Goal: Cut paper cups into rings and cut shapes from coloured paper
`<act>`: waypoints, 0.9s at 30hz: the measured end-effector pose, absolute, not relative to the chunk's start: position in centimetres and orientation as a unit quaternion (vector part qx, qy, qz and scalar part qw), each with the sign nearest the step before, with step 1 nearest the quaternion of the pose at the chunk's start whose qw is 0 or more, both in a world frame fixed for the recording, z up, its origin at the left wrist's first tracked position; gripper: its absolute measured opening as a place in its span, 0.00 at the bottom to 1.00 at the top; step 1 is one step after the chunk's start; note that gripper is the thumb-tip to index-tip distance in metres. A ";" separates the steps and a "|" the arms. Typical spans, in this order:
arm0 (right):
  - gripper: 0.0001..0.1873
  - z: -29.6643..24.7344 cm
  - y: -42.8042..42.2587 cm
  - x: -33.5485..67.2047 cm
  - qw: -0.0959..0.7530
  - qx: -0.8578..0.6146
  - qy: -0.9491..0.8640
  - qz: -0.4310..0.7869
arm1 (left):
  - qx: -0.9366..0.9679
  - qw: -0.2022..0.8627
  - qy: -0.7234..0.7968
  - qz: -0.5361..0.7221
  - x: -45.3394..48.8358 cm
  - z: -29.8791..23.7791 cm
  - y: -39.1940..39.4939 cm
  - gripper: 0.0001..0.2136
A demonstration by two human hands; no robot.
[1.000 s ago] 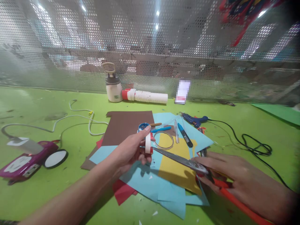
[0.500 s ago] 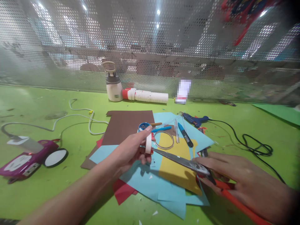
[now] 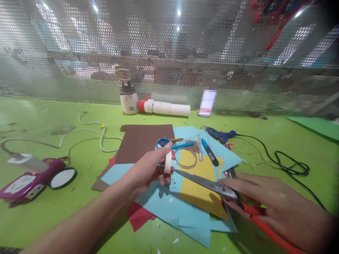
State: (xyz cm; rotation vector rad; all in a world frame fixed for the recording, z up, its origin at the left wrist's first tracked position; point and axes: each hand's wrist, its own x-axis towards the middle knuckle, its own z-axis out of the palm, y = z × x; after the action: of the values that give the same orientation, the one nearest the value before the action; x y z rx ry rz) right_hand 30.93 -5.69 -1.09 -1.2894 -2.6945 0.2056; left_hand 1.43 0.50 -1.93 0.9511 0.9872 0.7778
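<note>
White ring (image 3: 167, 164) in the left hand (image 3: 148, 166), scissors (image 3: 203, 183) in the right hand (image 3: 265, 201)

The white ring is held on edge near the centre of the frame, gripped between the thumb and curled fingers of the left hand. The scissors are held by the right hand around their pivot at the lower right, with the orange handles extended toward the bottom edge. Their tip is pointed at a red bit on the ring's lower edge; whether contact is made cannot be told.

Beneath, yellow paper (image 3: 198, 201), blue paper (image 3: 194, 234), brown paper (image 3: 145, 141) and red paper (image 3: 137, 217) are overlapped on the green surface (image 3: 87, 225). A blue roll (image 3: 162, 141) is partly hidden behind the left thumb. Just right of centre, a blue pen (image 3: 184, 145), a thin hoop (image 3: 196, 158), a clear pen (image 3: 200, 150) and a blue-and-black marker (image 3: 209, 152) are laid on the paper.

Farther out, a glue gun (image 3: 222, 135) with a black cord (image 3: 291, 168) is seen at the right, and a purple power strip (image 3: 37, 181) at the lower left. At the upper middle, a sprayer (image 3: 129, 102) is stood beside a ribbed white tube (image 3: 171, 109), both backed by perforated mesh (image 3: 159, 38).
</note>
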 end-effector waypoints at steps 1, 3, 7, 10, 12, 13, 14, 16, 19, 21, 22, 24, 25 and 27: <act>0.23 -1.1 -5.7 30.9 0.074 -0.429 -0.898 0.063 | 0.426 0.706 0.446 0.348 1.4 -1.9 0.5 0.23; 0.22 -1.1 -5.8 30.9 0.082 -0.426 -0.900 0.054 | 0.425 0.705 0.451 0.344 1.4 -1.8 0.4 0.23; 0.23 -1.3 -5.9 31.2 0.107 -0.422 -0.900 0.018 | 0.431 0.704 0.447 0.345 1.3 -1.9 0.4 0.23; 0.26 -1.3 -5.9 31.4 0.093 -0.429 -0.898 0.007 | 0.434 0.707 0.441 0.343 1.2 -2.0 0.4 0.24; 0.27 -1.3 -5.9 31.5 0.083 -0.437 -0.896 0.009 | 0.434 0.707 0.441 0.343 1.3 -2.0 0.5 0.24; 0.27 -1.3 -5.9 31.4 0.079 -0.440 -0.894 0.010 | 0.433 0.706 0.442 0.344 1.3 -2.0 0.5 0.24; 0.27 -1.3 -5.9 31.4 0.077 -0.443 -0.893 0.010 | 0.432 0.706 0.443 0.345 1.3 -2.0 0.5 0.23; 0.28 -1.2 -5.9 31.3 0.074 -0.443 -0.893 0.012 | 0.431 0.705 0.444 0.345 1.3 -2.0 0.5 0.23; 0.27 -1.2 -5.8 31.3 0.066 -0.439 -0.896 0.020 | 0.429 0.709 0.440 0.345 1.3 -2.1 0.5 0.24; 0.26 -1.2 -5.8 31.2 0.064 -0.442 -0.894 0.027 | 0.427 0.712 0.438 0.345 1.3 -2.2 0.6 0.23; 0.25 -1.2 -5.7 31.2 0.064 -0.445 -0.893 0.030 | 0.425 0.712 0.439 0.346 1.3 -2.2 0.6 0.23; 0.23 -1.3 -5.7 31.1 0.062 -0.448 -0.891 0.040 | 0.423 0.713 0.439 0.346 1.3 -2.3 0.6 0.23; 0.23 -1.3 -5.6 31.1 0.062 -0.448 -0.891 0.043 | 0.422 0.714 0.439 0.347 1.3 -2.2 0.6 0.22; 0.22 -1.3 -5.6 31.1 0.062 -0.447 -0.891 0.041 | 0.421 0.714 0.437 0.348 1.3 -2.2 0.5 0.22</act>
State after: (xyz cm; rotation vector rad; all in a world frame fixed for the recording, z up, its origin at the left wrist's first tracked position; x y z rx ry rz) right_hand 31.09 -5.65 -1.27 -1.3523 -2.6948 0.1248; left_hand 1.31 0.52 -2.18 0.9329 0.9686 0.7715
